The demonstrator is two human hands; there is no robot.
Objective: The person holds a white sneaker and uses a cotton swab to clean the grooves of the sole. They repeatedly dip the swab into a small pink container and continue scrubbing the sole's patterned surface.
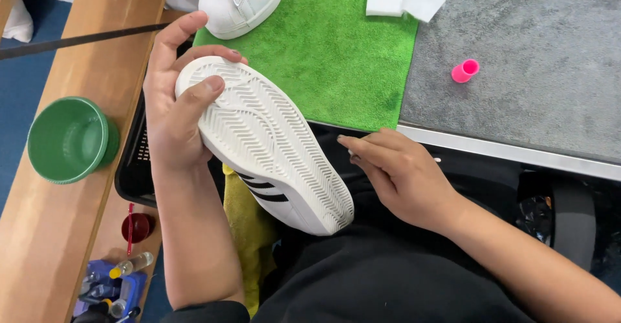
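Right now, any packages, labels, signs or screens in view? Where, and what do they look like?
No signs, screens or readable labels.
Small bottles: bottom left, below the wooden bench, clear with yellow and dark caps, in a blue-purple holder.
Pink cap: on the grey mat, top right, small cylinder.
Left hand holds a white sneaker sole up; right hand beside it.

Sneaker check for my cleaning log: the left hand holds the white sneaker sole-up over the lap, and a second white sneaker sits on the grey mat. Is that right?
Not quite. In the head view the left hand does hold the white sneaker sole-up over the lap, but the second white sneaker sits on the green towel, not the grey mat.
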